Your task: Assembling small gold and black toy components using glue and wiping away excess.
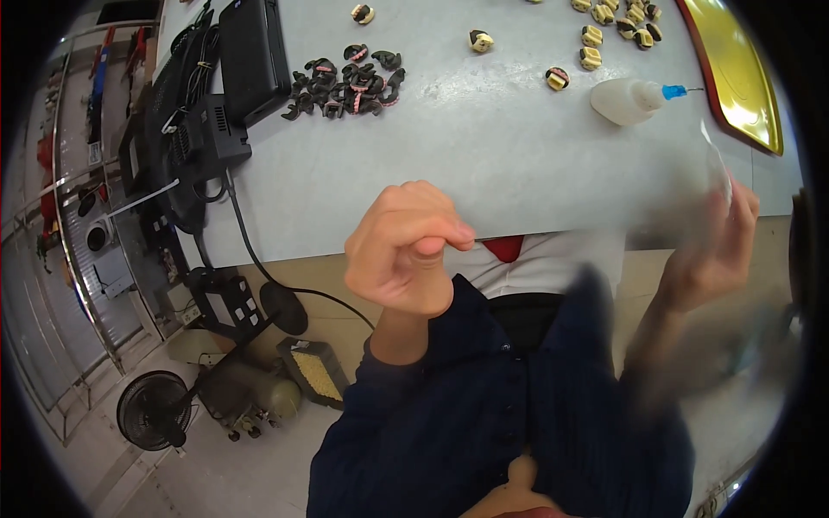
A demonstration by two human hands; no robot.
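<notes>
My left hand (404, 249) is raised before the table's near edge, its fingers curled in and the thumb pressed to the index finger. Whatever it may hold is hidden. On the right, my right hand (718, 246) is partly smeared by motion and pinches a thin white piece (713, 155), seen nearly edge-on. Beyond that hand a translucent squeeze bottle (622, 101) lies on its side, its blue needle tip (673, 91) pointing right. Small cream-and-black parts (591, 58) are scattered at the far right, a single one (557, 79) lying left of the bottle.
A pile of curved black parts with pink marks (350, 85) lies on the grey table (449, 155). Left of it stand a black box-shaped device (252, 56) and cables (237, 198). A shiny yellow tray (734, 65) is at the right edge. A fan (155, 410) stands on the floor.
</notes>
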